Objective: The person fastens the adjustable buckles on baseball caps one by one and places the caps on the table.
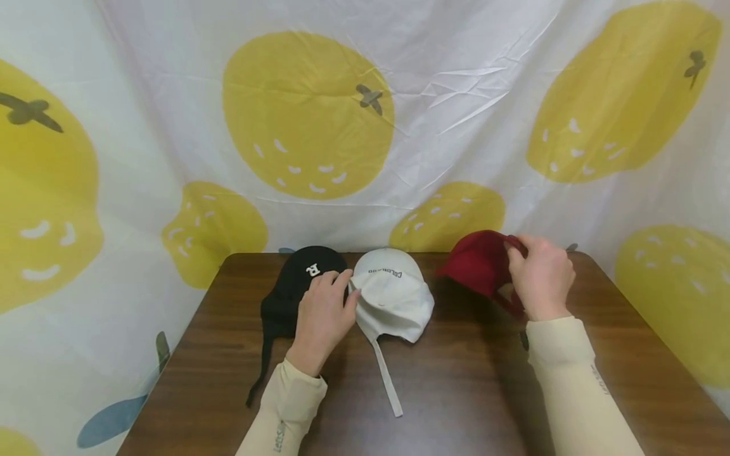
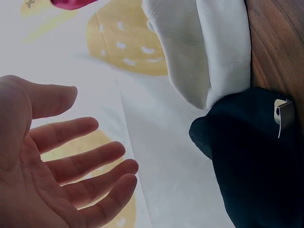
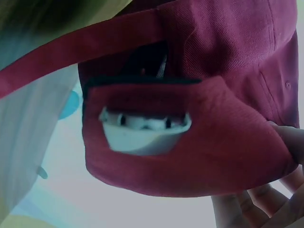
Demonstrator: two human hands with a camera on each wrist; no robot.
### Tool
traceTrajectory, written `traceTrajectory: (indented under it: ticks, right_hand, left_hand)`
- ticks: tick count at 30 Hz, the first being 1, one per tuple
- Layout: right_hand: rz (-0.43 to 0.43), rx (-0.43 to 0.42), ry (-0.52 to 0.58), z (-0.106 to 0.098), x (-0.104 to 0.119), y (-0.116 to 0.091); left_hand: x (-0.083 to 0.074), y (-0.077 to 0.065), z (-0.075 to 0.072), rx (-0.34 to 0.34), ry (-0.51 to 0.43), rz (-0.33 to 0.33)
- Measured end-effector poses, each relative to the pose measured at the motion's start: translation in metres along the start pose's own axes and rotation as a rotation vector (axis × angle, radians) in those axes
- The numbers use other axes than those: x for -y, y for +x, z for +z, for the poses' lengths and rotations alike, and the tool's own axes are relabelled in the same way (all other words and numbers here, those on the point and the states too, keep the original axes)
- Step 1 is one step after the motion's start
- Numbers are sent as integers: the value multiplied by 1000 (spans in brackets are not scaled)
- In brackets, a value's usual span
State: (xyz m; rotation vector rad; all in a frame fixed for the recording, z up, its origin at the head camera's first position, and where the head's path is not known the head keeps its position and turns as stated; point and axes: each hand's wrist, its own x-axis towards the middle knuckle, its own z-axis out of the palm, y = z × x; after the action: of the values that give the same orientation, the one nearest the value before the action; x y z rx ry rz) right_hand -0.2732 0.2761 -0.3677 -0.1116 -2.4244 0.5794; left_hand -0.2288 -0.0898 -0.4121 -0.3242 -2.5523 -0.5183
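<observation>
Cream sleeves (image 1: 576, 386) reach up from the bottom of the head view, leading to two bare hands over a brown wood-grain surface (image 1: 456, 396). The right hand (image 1: 542, 275) pinches a red cap (image 1: 476, 263) by its edge; the right wrist view shows this grip closely, with the thumb on one side of the fabric and the fingers on the other. That cap is at the far right part of the surface, apart from the others, its silver clasp (image 3: 145, 135) facing the wrist camera. The left hand (image 1: 324, 313) is in front of a black cap (image 1: 296, 278) bearing a white letter; its grip is wide, fingers spread and relaxed, apart from the caps. Just beside the black cap lies a white cap (image 1: 393, 301) with dark lettering, its strap (image 1: 388, 380) running toward the near side. Behind hangs a white cloth (image 1: 450, 38) printed with big yellow fruits.
</observation>
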Motion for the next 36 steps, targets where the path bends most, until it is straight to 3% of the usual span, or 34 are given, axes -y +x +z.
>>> traceTrajectory:
  ticks: [17,26,36]
  right_hand:
    - [-61,-169,50,-23,33,7]
    - [-167,-294,102,-32,53,10]
    - [-245,-349,156,-46,78,6]
  left_hand:
    - [2,-2,2,-9,1,13]
    - [3,-4,3,-5,2,15]
    - [7,-6,7,3,12,5]
